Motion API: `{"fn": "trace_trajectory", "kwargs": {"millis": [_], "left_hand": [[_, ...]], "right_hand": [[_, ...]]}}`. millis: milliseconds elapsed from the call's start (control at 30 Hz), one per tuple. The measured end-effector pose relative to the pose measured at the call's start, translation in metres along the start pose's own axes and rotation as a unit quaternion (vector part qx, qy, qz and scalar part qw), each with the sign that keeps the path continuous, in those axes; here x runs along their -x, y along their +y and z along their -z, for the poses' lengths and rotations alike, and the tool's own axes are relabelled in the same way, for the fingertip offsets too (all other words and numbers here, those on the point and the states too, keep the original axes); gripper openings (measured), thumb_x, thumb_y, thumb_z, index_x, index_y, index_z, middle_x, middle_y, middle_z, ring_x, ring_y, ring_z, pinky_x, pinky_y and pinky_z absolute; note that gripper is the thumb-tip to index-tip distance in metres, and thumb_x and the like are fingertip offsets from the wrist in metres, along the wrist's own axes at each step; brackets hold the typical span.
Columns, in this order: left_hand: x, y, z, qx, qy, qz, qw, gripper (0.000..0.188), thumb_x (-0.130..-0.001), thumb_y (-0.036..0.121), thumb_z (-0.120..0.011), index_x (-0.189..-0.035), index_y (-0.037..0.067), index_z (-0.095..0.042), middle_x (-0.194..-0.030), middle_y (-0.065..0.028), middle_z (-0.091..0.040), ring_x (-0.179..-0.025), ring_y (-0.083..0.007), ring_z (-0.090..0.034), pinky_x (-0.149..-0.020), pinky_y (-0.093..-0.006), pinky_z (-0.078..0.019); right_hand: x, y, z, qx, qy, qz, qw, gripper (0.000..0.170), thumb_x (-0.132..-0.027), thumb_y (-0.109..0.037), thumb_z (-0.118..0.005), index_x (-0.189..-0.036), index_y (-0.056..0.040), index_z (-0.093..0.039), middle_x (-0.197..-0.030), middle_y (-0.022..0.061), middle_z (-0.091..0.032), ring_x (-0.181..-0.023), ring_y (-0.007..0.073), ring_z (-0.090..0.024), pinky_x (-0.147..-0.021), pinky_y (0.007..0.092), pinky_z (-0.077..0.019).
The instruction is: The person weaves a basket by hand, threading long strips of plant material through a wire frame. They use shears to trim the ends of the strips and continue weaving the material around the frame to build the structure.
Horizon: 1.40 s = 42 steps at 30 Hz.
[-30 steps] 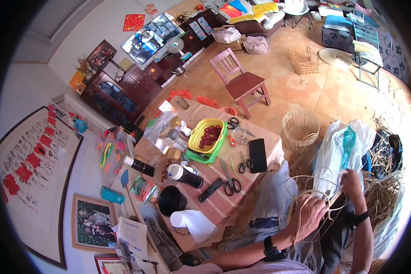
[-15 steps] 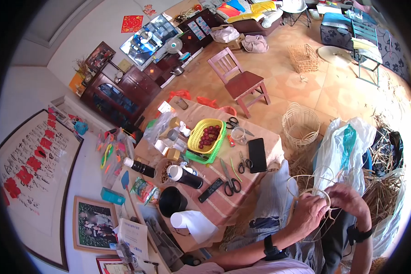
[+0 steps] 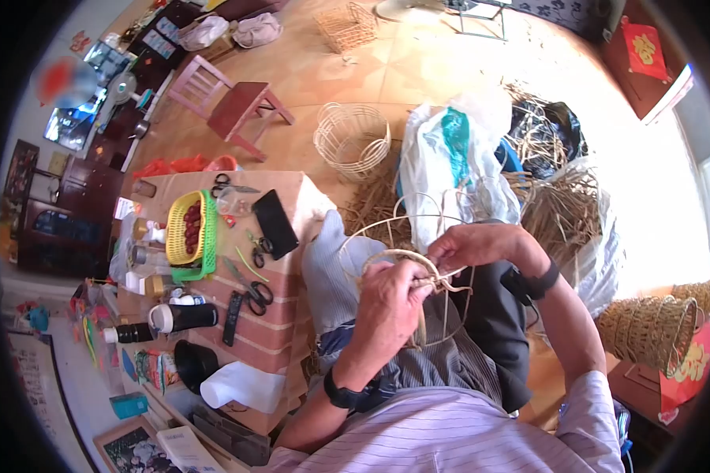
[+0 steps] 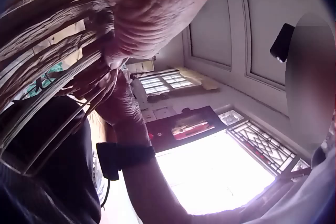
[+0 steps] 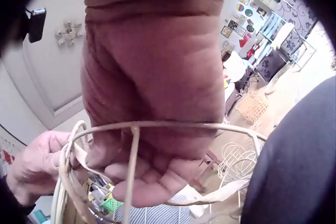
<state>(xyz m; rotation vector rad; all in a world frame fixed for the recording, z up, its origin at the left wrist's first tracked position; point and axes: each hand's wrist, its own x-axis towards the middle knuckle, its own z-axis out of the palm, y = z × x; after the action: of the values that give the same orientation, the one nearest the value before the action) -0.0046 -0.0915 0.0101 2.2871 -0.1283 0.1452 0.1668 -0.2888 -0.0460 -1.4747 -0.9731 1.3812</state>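
A small unfinished wicker basket (image 3: 392,255) of pale cane, with thin loops sticking out, is held over the person's lap. The left hand (image 3: 390,307) grips its thick rim in the head view. Close beside it, the right hand (image 3: 477,244) has its fingertips at the same rim. In the right wrist view the right hand (image 5: 157,87) curls its fingers at a flat pale cane strip (image 5: 215,198), behind a thin cane hoop (image 5: 178,125). Bundled strands (image 4: 47,40) fan out from under the left hand (image 4: 152,14) in the left wrist view.
Left of the lap stands a table (image 3: 280,331) with scissors (image 3: 258,298), a phone (image 3: 275,224) and a yellow basket (image 3: 183,236) of red fruit. An open-work basket (image 3: 353,142) sits on the floor. Plastic bags (image 3: 457,173) and dry straw (image 3: 564,205) lie ahead and right.
The right hand has come in from the right of the basket to the rim beside the left hand. The head view has swung right and downward. The left hand keeps its grip.
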Motion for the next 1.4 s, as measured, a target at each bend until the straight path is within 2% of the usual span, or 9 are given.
{"fn": "trace_trajectory", "kwargs": {"millis": [300,433,567,633,733,867,1167,1200,1400], "left_hand": [[0.0,-0.001,0.009,-0.015,-0.037,0.009,0.999,0.02,-0.094,0.014,-0.084,-0.111,0.004,-0.081,-0.104,-0.0144,-0.08,-0.108,-0.037,-0.07,-0.095,-0.0481,-0.056],[-0.004,-0.001,0.012,-0.011,-0.048,0.018,0.999,0.022,-0.094,0.013,-0.084,-0.113,0.003,-0.081,-0.106,-0.0162,-0.08,-0.104,-0.0382,-0.072,-0.094,-0.0481,-0.0566],[-0.008,0.002,0.017,-0.023,-0.095,0.044,0.994,0.024,-0.096,0.014,-0.082,-0.117,0.003,-0.08,-0.108,-0.0206,-0.08,-0.102,-0.0413,-0.074,-0.091,-0.0482,-0.0575],[-0.012,0.003,0.019,-0.02,-0.117,0.052,0.992,0.025,-0.098,0.015,-0.08,-0.118,0.002,-0.079,-0.109,-0.0219,-0.08,-0.101,-0.0415,-0.075,-0.089,-0.0484,-0.0578],[-0.017,0.005,0.021,-0.014,-0.148,0.05,0.988,0.026,-0.1,0.018,-0.078,-0.119,0.0,-0.078,-0.109,-0.023,-0.079,-0.1,-0.0421,-0.075,-0.088,-0.0495,-0.0581],[-0.017,0.004,0.024,-0.036,-0.161,0.038,0.986,0.025,-0.102,0.018,-0.075,-0.117,-0.001,-0.077,-0.111,-0.0227,-0.079,-0.104,-0.043,-0.074,-0.091,-0.0494,-0.0575],[-0.006,-0.003,0.02,-0.03,-0.122,0.004,0.992,0.027,-0.095,0.01,-0.079,-0.12,0.004,-0.072,-0.107,-0.0179,-0.077,-0.109,-0.0402,-0.071,-0.096,-0.0502,-0.0551],[-0.006,-0.002,0.019,-0.027,-0.118,0.006,0.993,0.028,-0.094,0.009,-0.08,-0.12,0.004,-0.071,-0.106,-0.0176,-0.077,-0.109,-0.0396,-0.071,-0.096,-0.0498,-0.0552],[-0.004,-0.004,0.018,-0.018,-0.104,-0.004,0.994,0.03,-0.093,0.011,-0.084,-0.12,0.006,-0.073,-0.104,-0.0159,-0.078,-0.105,-0.0373,-0.073,-0.091,-0.0476,-0.0567]], "right_hand": [[-0.014,-0.004,-0.007,0.04,0.029,0.015,0.999,0.023,-0.098,-0.007,-0.08,-0.12,0.0005,-0.08,-0.097,0.0013,-0.08,-0.09,0.0072,-0.065,-0.081,0.032,-0.0558],[0.022,-0.034,-0.047,0.117,0.356,0.093,0.922,0.018,-0.094,-0.005,-0.082,-0.111,-0.0013,-0.077,-0.092,0.0094,-0.075,-0.087,0.0167,-0.072,-0.08,0.0346,-0.0584],[0.037,-0.034,-0.117,0.23,0.593,0.135,0.76,0.03,-0.083,-0.012,-0.093,-0.101,-0.0029,-0.071,-0.1,0.0116,-0.065,-0.092,0.0318,-0.066,-0.083,0.0425,-0.0554],[0.036,-0.032,-0.148,0.335,0.619,0.105,0.702,0.041,-0.076,-0.021,-0.097,-0.106,-0.008,-0.073,-0.105,0.0101,-0.065,-0.096,0.032,-0.065,-0.084,0.0446,-0.0539],[0.025,-0.027,-0.171,0.363,0.603,0.063,0.707,0.051,-0.076,-0.03,-0.096,-0.117,-0.0113,-0.075,-0.105,0.008,-0.065,-0.095,0.0302,-0.065,-0.081,0.0444,-0.0524],[0.005,-0.026,-0.178,0.424,0.602,0.02,0.676,0.033,-0.082,-0.024,-0.09,-0.102,-0.0098,-0.068,-0.087,0.005,-0.06,-0.084,0.0254,-0.066,-0.074,0.0401,-0.0516],[0.024,-0.05,-0.167,0.102,0.5,-0.01,0.86,0.013,-0.099,-0.009,-0.07,-0.1,0.0039,-0.069,-0.081,0.0186,-0.067,-0.073,0.0324,-0.073,-0.069,0.0444,-0.057],[0.029,-0.057,-0.165,0.015,0.487,0.011,0.873,0.025,-0.108,-0.02,-0.066,-0.098,0.0031,-0.067,-0.073,0.0101,-0.058,-0.065,0.0176,-0.05,-0.063,0.036,-0.0451],[0.046,-0.035,-0.139,-0.26,0.391,0.012,0.883,0.037,-0.115,-0.035,-0.061,-0.096,-0.0051,-0.071,-0.074,-0.0058,-0.057,-0.066,0.0038,-0.051,-0.06,0.026,-0.0422]]}}
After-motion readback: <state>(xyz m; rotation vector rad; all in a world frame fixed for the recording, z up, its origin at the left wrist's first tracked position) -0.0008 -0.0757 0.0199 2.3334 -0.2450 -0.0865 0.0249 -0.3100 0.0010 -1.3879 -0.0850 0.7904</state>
